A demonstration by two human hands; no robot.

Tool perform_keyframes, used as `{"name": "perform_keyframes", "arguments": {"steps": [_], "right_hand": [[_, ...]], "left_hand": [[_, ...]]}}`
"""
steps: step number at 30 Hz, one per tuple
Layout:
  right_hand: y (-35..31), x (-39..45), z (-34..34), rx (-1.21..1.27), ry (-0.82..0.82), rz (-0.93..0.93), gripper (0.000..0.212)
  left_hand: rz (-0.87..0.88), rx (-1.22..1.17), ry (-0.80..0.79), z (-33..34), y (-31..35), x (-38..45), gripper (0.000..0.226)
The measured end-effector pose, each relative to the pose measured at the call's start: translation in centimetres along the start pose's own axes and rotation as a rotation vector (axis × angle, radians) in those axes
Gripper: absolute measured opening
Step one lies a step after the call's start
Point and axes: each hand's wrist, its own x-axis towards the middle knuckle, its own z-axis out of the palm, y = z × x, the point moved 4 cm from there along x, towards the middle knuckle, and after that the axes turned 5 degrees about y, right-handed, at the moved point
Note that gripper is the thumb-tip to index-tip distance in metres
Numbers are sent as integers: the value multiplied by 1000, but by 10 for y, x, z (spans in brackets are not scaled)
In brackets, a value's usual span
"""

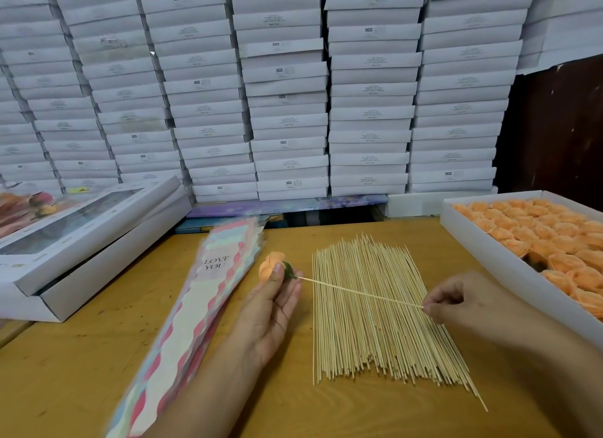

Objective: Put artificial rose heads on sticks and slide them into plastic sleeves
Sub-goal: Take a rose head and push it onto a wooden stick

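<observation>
Above the tabletop [81, 356], left of centre: orange rose head [270, 267], green base turned rightward so the stick [359, 292] can enter it. Left hand [272, 304] holds the head, thumb pressing the petals, fingers curled behind. Right hand [463, 302] pinches the stick's far end between thumb and forefinger; tip at the green base, depth not discernible. Stick pile [375, 323] lies directly beneath, within reach. Sleeves [202, 294] printed "LOVE YOU" lie fanned just left of the left hand, presumably for the next step. Tray of rose heads [489, 258] sits at right, near the right hand. White boxes [287, 111] stacked behind.
</observation>
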Motion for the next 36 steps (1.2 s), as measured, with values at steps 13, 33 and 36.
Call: {"name": "perform_keyframes", "arguments": {"steps": [13,33,36], "right_hand": [[1,0,0,-41,-8,-25,21],[-3,0,0,-109,10,-87,22],[-6,0,-1,-118,13,-88,32]], "left_hand": [[-6,31,8,-2,-1,0,38],[13,47,21,-1,-1,-2,38],[14,49,21,-2,-1,-1,37]]}}
